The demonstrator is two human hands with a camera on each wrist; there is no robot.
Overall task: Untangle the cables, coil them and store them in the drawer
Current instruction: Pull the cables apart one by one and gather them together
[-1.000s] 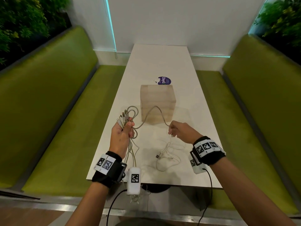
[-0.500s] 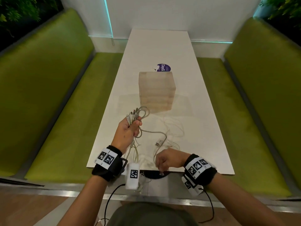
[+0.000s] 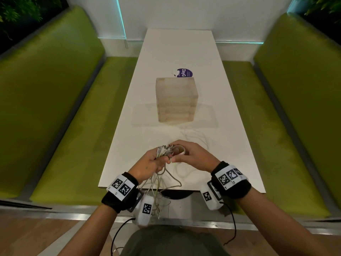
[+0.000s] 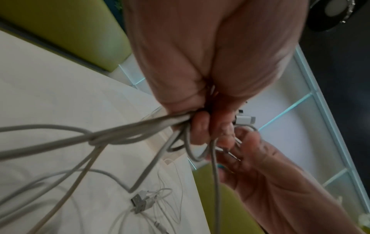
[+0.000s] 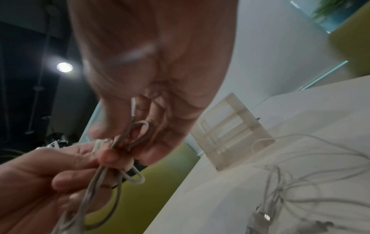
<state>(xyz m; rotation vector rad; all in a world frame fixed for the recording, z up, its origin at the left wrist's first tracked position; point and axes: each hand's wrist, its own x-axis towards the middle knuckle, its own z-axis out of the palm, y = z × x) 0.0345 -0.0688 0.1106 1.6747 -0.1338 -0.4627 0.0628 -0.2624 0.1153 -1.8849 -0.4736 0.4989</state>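
A bundle of grey cables (image 3: 164, 152) with several plugs at its top is gripped in my left hand (image 3: 156, 160) above the near end of the white table (image 3: 129, 145). Their tails (image 3: 156, 183) hang past the table's front edge. My right hand (image 3: 180, 154) meets the bundle from the right and pinches a cable loop (image 5: 140, 131). The left wrist view shows my left fingers (image 4: 202, 126) curled round the grey cables (image 4: 130, 131). The wooden drawer box (image 3: 176, 100) stands at mid-table, closed.
Thin white cables (image 3: 196, 137) lie loose on the table between my hands and the box, with USB plugs (image 4: 140, 204) among them. A purple sticker (image 3: 184, 72) lies behind the box. Green benches (image 3: 55, 108) flank the table on both sides.
My right hand has come up from the table's front edge to the bundle in my left hand and taken hold of a loop. The left hand keeps its grip.
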